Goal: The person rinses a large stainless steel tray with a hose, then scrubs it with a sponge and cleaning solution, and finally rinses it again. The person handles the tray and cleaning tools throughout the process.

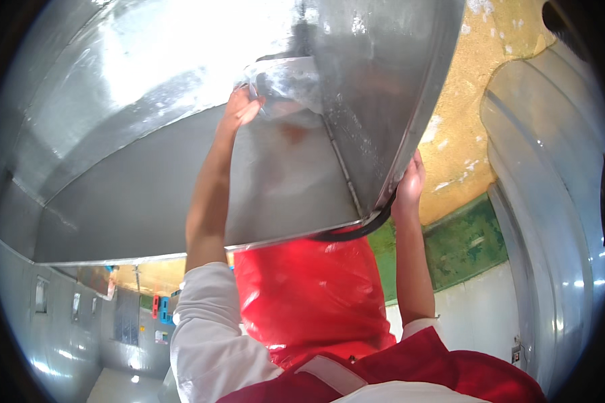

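Note:
A large metal hopper or basin (148, 195) with sloped, shiny walls fills the upper part of the view. My left hand (243, 107) reaches inside it, fingers closed at the edge of a clear, thin piece that looks like plastic (286, 84). That piece lies against the inner wall near the corner; its exact kind cannot be made out. My right hand (410, 178) is wrapped over the hopper's right rim, with its fingers partly hidden behind the edge. A black hose or cable (356, 233) curves under the front corner, just below that hand.
A red plastic apron (309, 289) hangs in front of my body, under the hopper's near edge. On the right are a yellow and green wall (460, 235) and a curved, translucent panel (551, 168). Red and blue items (161, 307) are at the lower left, by metal-looking walls.

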The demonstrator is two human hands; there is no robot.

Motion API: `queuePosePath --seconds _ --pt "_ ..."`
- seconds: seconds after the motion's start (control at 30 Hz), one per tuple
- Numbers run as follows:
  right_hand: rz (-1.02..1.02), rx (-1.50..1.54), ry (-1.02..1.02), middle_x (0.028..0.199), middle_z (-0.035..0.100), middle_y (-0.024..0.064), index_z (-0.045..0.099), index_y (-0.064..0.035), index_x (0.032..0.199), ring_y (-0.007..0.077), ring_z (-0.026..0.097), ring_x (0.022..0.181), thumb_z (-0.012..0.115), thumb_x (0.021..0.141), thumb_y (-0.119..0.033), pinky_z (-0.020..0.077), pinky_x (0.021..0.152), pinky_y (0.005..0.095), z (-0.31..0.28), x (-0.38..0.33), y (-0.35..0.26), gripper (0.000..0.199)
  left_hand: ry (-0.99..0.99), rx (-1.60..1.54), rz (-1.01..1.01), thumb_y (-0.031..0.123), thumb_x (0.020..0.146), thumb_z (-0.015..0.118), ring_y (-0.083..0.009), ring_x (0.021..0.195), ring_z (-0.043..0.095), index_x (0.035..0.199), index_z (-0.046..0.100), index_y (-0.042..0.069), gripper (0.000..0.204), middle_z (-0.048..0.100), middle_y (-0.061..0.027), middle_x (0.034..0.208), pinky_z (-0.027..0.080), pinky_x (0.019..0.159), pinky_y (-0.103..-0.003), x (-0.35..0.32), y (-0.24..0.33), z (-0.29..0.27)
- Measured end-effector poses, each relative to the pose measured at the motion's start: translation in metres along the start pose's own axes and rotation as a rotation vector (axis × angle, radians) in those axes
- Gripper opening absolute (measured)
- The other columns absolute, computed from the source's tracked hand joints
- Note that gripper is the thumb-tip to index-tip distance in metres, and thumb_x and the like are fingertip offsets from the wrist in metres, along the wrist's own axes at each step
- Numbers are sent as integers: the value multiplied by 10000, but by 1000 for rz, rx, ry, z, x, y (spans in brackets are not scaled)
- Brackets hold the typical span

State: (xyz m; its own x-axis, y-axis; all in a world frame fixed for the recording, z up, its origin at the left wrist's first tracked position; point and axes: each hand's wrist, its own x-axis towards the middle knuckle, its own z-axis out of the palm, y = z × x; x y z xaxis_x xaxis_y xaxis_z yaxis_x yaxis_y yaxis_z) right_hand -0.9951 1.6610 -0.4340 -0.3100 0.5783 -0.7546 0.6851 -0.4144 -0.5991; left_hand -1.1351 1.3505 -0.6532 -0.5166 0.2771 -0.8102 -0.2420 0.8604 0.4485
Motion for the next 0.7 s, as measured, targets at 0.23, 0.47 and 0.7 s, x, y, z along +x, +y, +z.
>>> queuePosePath --seconds 0.23,0.47,0.7 --pt "246 278 -103 1204 604 67 407 -36 1419 175 585 998 541 960 -240 477 776 328 -38 -4 -27 519 -148 -266 503 77 758 657 -240 927 591 954 586 51 210 616 -100 926 458 877 -380 -222 195 -132" --pt "238 688 -306 1245 591 111 325 -90 1469 221 595 1030 471 1004 -164 503 859 393 -90 -22 -35 492 -266 303 343 417 857 660 -387 925 652 1004 608 -25 468 680 -197 982 504 815 -442 -360 377 -135" --pt "167 693 -195 1167 640 109 377 -198 1417 212 633 861 506 993 -144 534 706 344 -108 -47 -31 447 -279 560 382 510 857 630 -420 869 671 1074 602 -71 621 680 -269 891 532 792 -470 -435 446 -84"
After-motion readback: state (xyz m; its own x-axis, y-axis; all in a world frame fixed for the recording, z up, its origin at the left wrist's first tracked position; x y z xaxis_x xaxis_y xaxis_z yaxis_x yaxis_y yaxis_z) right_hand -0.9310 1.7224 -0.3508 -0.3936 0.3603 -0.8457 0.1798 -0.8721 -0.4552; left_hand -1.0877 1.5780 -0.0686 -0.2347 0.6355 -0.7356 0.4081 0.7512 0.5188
